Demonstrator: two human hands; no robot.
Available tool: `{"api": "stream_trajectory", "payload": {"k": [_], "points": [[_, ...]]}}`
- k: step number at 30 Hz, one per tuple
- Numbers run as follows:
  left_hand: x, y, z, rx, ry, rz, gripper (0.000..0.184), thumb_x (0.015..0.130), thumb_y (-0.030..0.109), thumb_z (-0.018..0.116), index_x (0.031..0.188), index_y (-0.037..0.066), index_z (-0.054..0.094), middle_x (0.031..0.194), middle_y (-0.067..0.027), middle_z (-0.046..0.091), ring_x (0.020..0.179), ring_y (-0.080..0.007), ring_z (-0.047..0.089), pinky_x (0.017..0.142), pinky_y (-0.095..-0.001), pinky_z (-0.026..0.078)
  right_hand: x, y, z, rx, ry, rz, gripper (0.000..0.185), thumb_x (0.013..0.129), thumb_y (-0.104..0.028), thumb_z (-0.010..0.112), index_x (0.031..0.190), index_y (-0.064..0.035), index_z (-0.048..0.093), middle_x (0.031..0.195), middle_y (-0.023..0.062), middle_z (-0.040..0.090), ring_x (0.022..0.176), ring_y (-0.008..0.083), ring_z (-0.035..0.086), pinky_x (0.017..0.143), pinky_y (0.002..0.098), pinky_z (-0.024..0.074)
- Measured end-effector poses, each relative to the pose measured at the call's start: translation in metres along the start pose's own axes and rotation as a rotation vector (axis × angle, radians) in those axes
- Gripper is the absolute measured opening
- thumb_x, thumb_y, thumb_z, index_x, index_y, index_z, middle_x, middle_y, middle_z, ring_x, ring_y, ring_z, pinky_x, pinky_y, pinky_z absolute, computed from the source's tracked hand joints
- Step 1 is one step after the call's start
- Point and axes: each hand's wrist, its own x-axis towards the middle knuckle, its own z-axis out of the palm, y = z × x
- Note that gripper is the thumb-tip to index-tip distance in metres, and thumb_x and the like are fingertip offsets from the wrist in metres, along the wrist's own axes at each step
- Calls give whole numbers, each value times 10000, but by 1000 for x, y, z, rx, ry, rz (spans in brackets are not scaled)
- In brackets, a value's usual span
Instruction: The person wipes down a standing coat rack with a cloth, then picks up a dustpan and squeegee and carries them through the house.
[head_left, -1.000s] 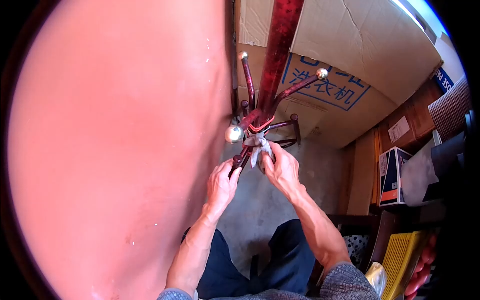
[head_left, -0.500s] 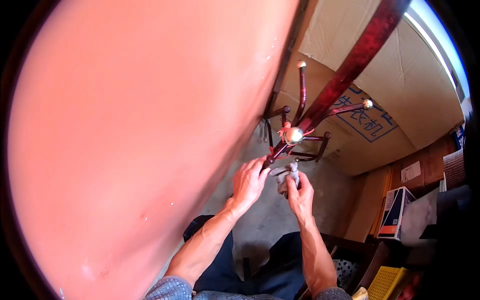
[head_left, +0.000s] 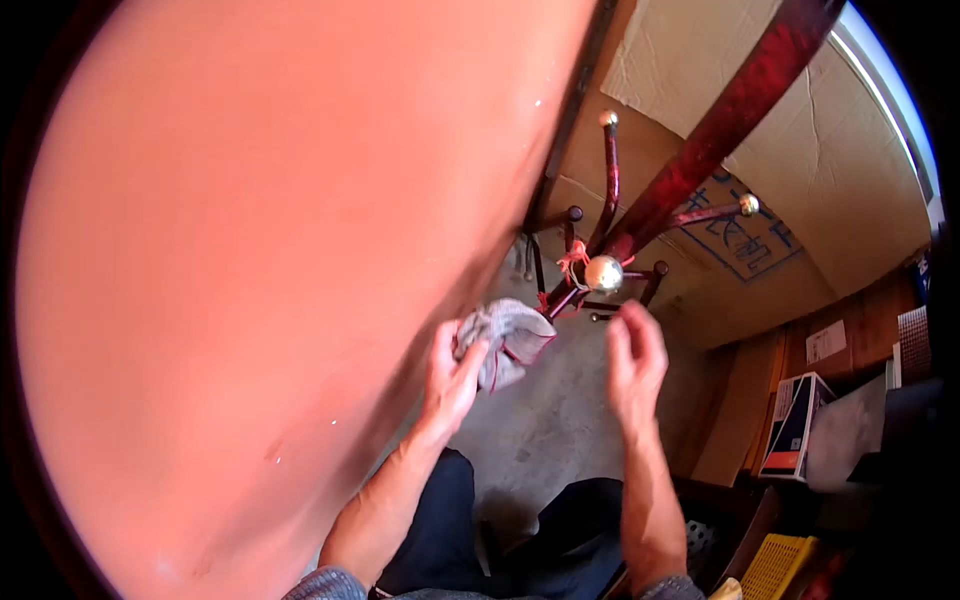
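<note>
Panel [head_left: 250, 280]: salmon, tall; fills the view's 8 to 11 o'clock.

Left hand [head_left: 453, 380]: beside the panel; thumb and fingers pinched on the cloth.

Cloth [head_left: 508, 335]: grey, red-edged, bunched; bulk and loose end out to 2 o'clock of the left hand's grip.

Stand [head_left: 690, 165]: dark red, ball-tipped arms, red ties; at 2 o'clock from the left hand. Post leans, long axis 1 to 7 o'clock; its lower rods point back toward the cloth. Cloth just beside the nearest rod; contact cannot be told.

Knob [head_left: 603, 274]: shiny ball, nearest of those on the stand; at 11 o'clock from the right hand, the nearer hand to it, and 2 o'clock from the left.

Right hand [head_left: 637, 368]: raised, blurred; small gap between thumb and forefinger, nothing seen in it. Cloth at 9 to 10 o'clock, well apart.

Carton [head_left: 770, 150]: brown, blue print; behind the stand, view's 1 to 2 o'clock.

Basket [head_left: 775, 568]: yellow, view's 5 o'clock.

Box [head_left: 788, 425]: printed, view's 4 o'clock.
</note>
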Motion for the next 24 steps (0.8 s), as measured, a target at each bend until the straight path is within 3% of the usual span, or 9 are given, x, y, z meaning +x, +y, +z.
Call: {"api": "stream_trajectory", "payload": {"k": [3, 5, 7, 9, 13, 18, 24], "points": [[49, 2, 19, 169, -24, -49, 303, 1017, 85, 624, 1291, -25, 560, 1206, -104, 647, 1121, -174, 589, 1000, -319, 473, 66, 36, -18, -533, 211, -364, 504, 973, -140, 693, 1424, 32, 549, 1463, 252, 562, 1360, 417, 514, 1151, 489, 406], [96, -36, 30, 386, 13, 36, 304, 992, 126, 658, 1259, 8, 570, 1158, -129, 672, 1108, -192, 608, 989, -346, 483, 94, 47, -17, -556, 133, -481, 457, 980, -172, 683, 1391, 8, 595, 1479, 245, 556, 1383, 438, 487, 1147, 502, 411], [134, -69, 43, 537, 29, 186, 367, 945, 178, 705, 1238, 18, 551, 1136, -255, 691, 1073, -395, 683, 927, -467, 526, 111, 61, -13, -746, -90, -524, 357, 988, -201, 672, 1297, -23, 683, 1462, 228, 575, 1385, 458, 474, 1142, 510, 417], [163, -98, 55, 610, -61, 261, 353, 909, 138, 721, 1195, 16, 556, 1150, -273, 674, 1118, -435, 659, 953, -488, 516, 106, 52, -7, -739, -47, -498, 225, 973, -200, 688, 1092, -27, 769, 1423, 200, 612, 1375, 452, 485, 1127, 516, 435], [217, -143, 73, 802, -205, 466, 386, 855, 101, 755, 1171, 0, 557, 1116, -259, 656, 1104, -431, 641, 935, -505, 512, 106, 57, -9, -682, -33, -502, 236, 912, -197, 746, 1027, 8, 765, 1410, 182, 621, 1358, 424, 502, 1108, 490, 458], [273, -170, 98, 889, -351, 421, 313, 844, 95, 748, 1095, -12, 594, 1025, -265, 662, 1013, -427, 661, 874, -506, 530, 108, 63, -8, -715, -14, -498, 279, 896, -260, 748, 998, -1, 768, 1416, 188, 617, 1341, 402, 516, 1093, 483, 472], [292, -168, 114, 922, -382, 354, 230, 830, 87, 739, 1003, -25, 639, 916, -273, 669, 903, -423, 685, 802, -507, 551, 108, 60, -7, -683, -3, -465, 262, 880, -244, 764, 988, -5, 769, 1416, 159, 628, 1346, 386, 523, 1079, 487, 486]]}}
